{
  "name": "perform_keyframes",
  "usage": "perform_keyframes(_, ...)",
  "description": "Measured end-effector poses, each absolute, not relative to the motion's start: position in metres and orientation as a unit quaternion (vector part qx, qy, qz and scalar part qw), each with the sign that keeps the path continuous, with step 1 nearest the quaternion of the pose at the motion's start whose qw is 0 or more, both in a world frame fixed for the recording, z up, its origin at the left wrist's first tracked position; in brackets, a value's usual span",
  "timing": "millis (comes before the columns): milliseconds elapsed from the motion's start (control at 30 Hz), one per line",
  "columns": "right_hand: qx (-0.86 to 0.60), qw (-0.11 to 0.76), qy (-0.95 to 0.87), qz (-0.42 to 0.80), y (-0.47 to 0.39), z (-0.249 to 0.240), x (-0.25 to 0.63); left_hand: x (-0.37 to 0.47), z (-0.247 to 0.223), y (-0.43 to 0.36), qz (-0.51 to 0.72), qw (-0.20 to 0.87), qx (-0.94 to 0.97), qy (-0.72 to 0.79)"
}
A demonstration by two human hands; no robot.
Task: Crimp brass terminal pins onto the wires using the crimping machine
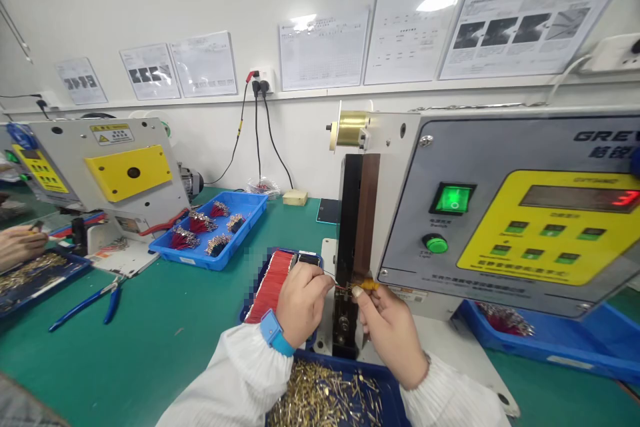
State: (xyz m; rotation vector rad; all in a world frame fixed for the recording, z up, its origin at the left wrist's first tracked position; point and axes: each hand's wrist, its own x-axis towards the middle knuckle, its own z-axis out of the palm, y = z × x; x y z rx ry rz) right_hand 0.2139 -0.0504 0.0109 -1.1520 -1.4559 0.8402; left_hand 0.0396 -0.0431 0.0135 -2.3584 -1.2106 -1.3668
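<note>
My left hand [303,303], with a blue wrist strap, is closed in a pinch beside the machine's black press head. A thin red wire [340,287] runs from its fingertips to the die area. Thumb and fingers of my right hand [393,330] pinch together on the other side of the die; what they hold is too small to make out. A yellow part [369,285] shows just above that thumb. Below both hands lies a dark blue tray [333,365] of loose brass terminals [320,390]. Behind my left hand is a bundle of red wires [270,287] in another tray.
The crimping machine [425,227] fills the right side. A blue tray [245,240] with wire bundles stands left of centre, near blue-handled pliers [90,303]. Another blue tray [555,347] sits at right. A co-worker's hand [23,245] is at far left by a second machine [110,180].
</note>
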Motion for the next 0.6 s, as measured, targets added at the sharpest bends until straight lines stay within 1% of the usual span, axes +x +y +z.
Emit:
perform_keyframes(100,-0.475,0.51,-0.615,0.368,-0.0506,0.0111,0.2144,0.04,0.0138,-0.0433,-0.459,0.078,-0.787,-0.404)
perform_keyframes(600,-0.479,0.515,-0.611,0.362,-0.05,0.011,0.2148,0.0406,0.0143,-0.0432,-0.459,0.084,-0.786,-0.406)
